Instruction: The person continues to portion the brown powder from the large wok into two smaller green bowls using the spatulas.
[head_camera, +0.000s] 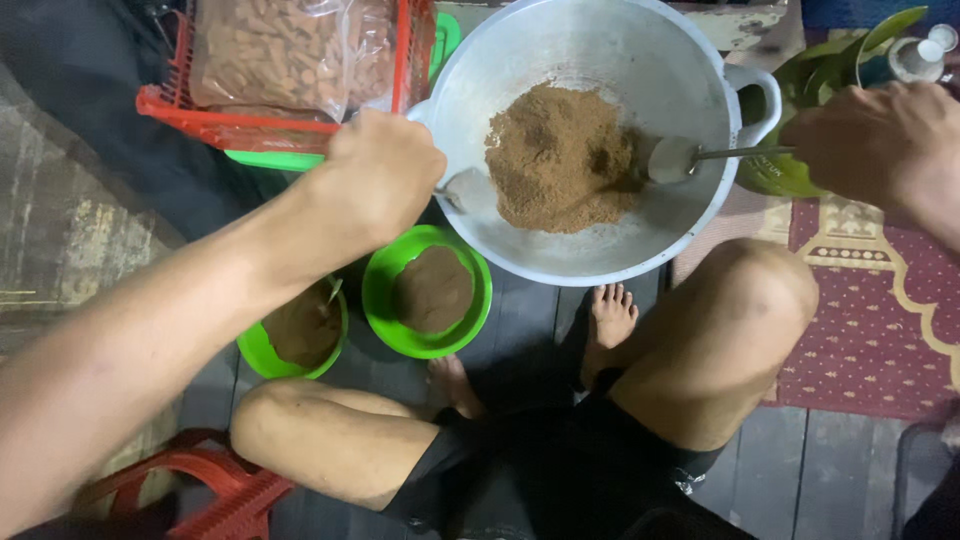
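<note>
Red basket (215, 125) far left on the floor, bagged brown pieces inside. Below it, two green bowls (425, 290) of brown powder, side by side near my knee. My left hand (380, 175) is closed at the rim of the big metal pan (600, 60); what it grips is hidden. Brown powder (555, 155) heaped in the pan's middle. My right hand (880, 140) is closed on a spoon (690, 157), whose bowl touches the heap's right edge.
</note>
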